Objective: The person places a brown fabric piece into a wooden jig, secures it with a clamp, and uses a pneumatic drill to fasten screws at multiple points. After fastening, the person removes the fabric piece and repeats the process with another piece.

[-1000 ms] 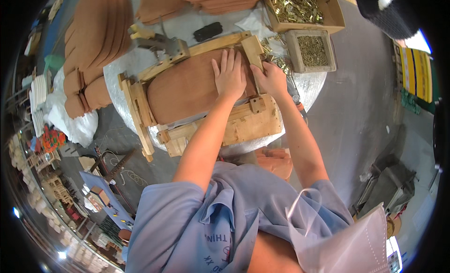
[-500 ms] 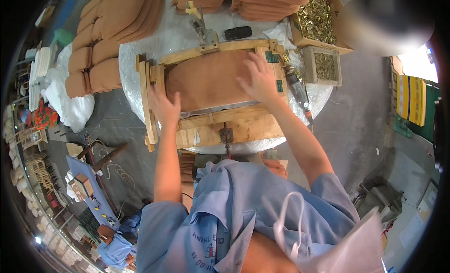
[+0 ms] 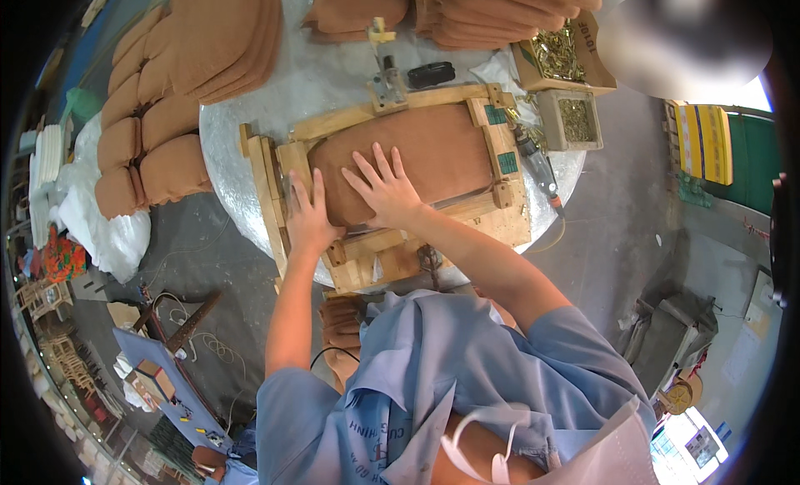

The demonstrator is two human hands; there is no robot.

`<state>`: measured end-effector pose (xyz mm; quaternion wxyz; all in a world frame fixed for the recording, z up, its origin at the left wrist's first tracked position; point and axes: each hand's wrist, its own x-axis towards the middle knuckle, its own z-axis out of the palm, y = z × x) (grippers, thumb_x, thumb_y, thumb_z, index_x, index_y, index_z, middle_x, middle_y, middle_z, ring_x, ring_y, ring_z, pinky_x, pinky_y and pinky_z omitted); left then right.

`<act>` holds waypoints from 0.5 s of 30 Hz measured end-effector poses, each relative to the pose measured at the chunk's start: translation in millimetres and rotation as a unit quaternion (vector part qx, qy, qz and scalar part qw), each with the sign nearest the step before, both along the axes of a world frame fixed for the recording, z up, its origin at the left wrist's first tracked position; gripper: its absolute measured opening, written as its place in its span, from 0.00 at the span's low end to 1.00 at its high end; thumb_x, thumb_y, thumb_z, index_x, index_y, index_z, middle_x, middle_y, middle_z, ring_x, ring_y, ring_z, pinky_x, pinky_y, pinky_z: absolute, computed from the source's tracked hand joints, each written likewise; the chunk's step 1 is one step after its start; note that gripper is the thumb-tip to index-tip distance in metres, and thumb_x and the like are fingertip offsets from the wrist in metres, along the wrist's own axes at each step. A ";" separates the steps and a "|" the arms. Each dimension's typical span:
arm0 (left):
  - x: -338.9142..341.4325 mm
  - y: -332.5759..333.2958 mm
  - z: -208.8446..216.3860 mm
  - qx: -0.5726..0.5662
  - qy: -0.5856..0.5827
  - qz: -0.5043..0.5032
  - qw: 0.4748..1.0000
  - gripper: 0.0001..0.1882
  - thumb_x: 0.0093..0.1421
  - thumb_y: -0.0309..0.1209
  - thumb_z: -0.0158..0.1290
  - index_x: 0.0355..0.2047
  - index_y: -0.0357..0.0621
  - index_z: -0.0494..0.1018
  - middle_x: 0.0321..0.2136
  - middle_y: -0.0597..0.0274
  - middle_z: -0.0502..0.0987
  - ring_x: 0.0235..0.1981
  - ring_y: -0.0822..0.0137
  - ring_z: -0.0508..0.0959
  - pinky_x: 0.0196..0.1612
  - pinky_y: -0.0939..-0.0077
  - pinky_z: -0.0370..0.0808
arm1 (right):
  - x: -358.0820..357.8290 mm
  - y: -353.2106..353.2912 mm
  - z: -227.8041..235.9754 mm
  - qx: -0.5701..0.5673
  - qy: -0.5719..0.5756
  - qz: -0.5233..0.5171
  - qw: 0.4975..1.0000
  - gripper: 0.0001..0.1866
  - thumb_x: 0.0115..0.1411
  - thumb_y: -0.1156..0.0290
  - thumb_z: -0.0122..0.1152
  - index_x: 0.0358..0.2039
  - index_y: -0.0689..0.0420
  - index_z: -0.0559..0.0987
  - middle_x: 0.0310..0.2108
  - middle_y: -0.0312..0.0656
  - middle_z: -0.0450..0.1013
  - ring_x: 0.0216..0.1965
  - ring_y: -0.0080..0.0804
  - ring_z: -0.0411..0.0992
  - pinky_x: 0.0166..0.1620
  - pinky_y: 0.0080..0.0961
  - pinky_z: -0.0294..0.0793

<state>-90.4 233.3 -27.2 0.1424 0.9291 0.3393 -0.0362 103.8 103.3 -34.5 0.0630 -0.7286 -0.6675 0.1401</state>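
A brown fabric-covered pad [image 3: 446,152] lies in a wooden frame jig [image 3: 367,118] on the round table. My right hand [image 3: 386,193] rests on the pad's left half, fingers spread and palm down. Next to it, at the jig's left end, is my left hand [image 3: 311,222], open with its fingers against the wooden side piece and its thumb toward the pad's near corner. A metal toggle clamp [image 3: 387,83] with a yellowish handle stands up on the far rail. Another clamp [image 3: 429,260] sits on the near side, partly hidden by my right forearm.
A grey handheld power tool [image 3: 537,164] lies right of the jig. Beyond it are a carton of brass-coloured fasteners [image 3: 560,56] and a smaller tray of fasteners [image 3: 575,118]. Brown pads are stacked left [image 3: 221,43] and far [image 3: 500,14]. A black object [image 3: 431,74] lies behind the jig.
My right hand has moved left, from the pad's right end onto its left half. My left hand stays at the jig's left end. The whole view has shifted and turned slightly.
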 end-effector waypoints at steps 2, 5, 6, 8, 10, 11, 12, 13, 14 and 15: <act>-2.6 0.5 -4.9 -0.021 0.003 0.010 1.000 0.81 0.32 0.40 0.84 0.83 0.57 0.44 0.81 0.33 0.38 0.75 0.24 0.60 0.62 0.39 0.82 | -7.7 14.5 3.4 -0.028 -0.035 -0.008 0.999 0.68 0.42 0.37 0.83 0.80 0.46 0.60 0.81 0.56 0.49 0.79 0.78 0.44 0.73 0.85 0.47; -6.2 2.7 -12.4 -0.014 0.004 0.010 1.000 0.78 0.35 0.40 0.84 0.83 0.56 0.46 0.81 0.33 0.38 0.74 0.24 0.62 0.55 0.44 0.88 | -15.1 24.8 4.3 -0.045 -0.057 -0.024 0.997 0.71 0.39 0.33 0.83 0.81 0.44 0.59 0.81 0.57 0.48 0.78 0.79 0.47 0.71 0.88 0.48; -7.8 3.5 -13.6 -0.018 0.002 0.012 1.000 0.77 0.36 0.40 0.83 0.82 0.56 0.46 0.81 0.34 0.38 0.74 0.24 0.62 0.55 0.44 0.88 | -16.2 26.4 2.9 -0.041 -0.053 -0.028 0.997 0.71 0.38 0.33 0.83 0.81 0.44 0.59 0.81 0.57 0.48 0.78 0.80 0.47 0.70 0.89 0.48; -11.0 2.7 -11.6 -0.027 0.005 0.015 1.000 0.76 0.38 0.41 0.83 0.82 0.56 0.46 0.81 0.34 0.38 0.74 0.24 0.61 0.56 0.44 0.87 | -19.0 28.4 3.2 -0.046 -0.061 -0.028 0.997 0.70 0.39 0.33 0.83 0.80 0.44 0.60 0.81 0.57 0.48 0.77 0.80 0.47 0.70 0.89 0.48; -8.3 1.5 -7.8 -0.036 0.016 0.018 0.999 0.75 0.40 0.41 0.83 0.82 0.56 0.47 0.81 0.34 0.39 0.75 0.24 0.60 0.57 0.44 0.86 | -19.8 29.9 6.0 -0.064 -0.082 -0.020 0.994 0.69 0.39 0.34 0.82 0.80 0.43 0.61 0.82 0.57 0.48 0.77 0.81 0.47 0.71 0.89 0.47; -4.7 1.7 -5.1 -0.033 0.019 0.017 0.999 0.74 0.41 0.42 0.83 0.82 0.55 0.47 0.81 0.34 0.38 0.75 0.24 0.58 0.61 0.42 0.83 | -18.5 30.6 11.3 -0.063 -0.081 -0.024 0.994 0.67 0.41 0.35 0.82 0.80 0.43 0.62 0.82 0.56 0.48 0.78 0.78 0.46 0.72 0.87 0.47; -3.6 0.2 -4.4 -0.031 0.026 0.017 0.999 0.73 0.42 0.42 0.82 0.82 0.54 0.47 0.81 0.34 0.38 0.76 0.24 0.57 0.65 0.40 0.79 | -19.7 29.3 14.6 -0.063 -0.077 -0.027 0.995 0.65 0.42 0.36 0.82 0.79 0.44 0.63 0.82 0.55 0.49 0.79 0.76 0.45 0.73 0.85 0.47; -3.9 -2.1 -3.3 -0.028 0.032 0.017 0.999 0.73 0.43 0.43 0.82 0.82 0.53 0.47 0.81 0.35 0.37 0.77 0.24 0.56 0.69 0.39 0.75 | -19.6 27.0 17.4 -0.063 -0.072 -0.030 0.995 0.63 0.43 0.38 0.81 0.79 0.44 0.64 0.82 0.54 0.49 0.80 0.73 0.44 0.74 0.83 0.47; -1.4 -1.9 3.0 -0.003 0.023 -0.025 0.999 0.66 0.50 0.47 0.78 0.82 0.48 0.49 0.80 0.34 0.45 0.78 0.23 0.52 0.77 0.37 0.60 | -13.8 25.3 13.2 -0.026 -0.024 -0.053 0.998 0.60 0.45 0.39 0.81 0.76 0.45 0.67 0.80 0.53 0.53 0.80 0.71 0.47 0.75 0.78 0.50; -2.6 -9.4 -0.1 -0.033 -0.003 -0.046 0.998 0.64 0.52 0.48 0.77 0.81 0.48 0.51 0.80 0.36 0.48 0.78 0.25 0.52 0.77 0.36 0.60 | -7.5 22.9 7.5 0.010 0.026 -0.072 0.997 0.56 0.46 0.40 0.81 0.74 0.45 0.71 0.79 0.53 0.57 0.80 0.68 0.50 0.76 0.73 0.52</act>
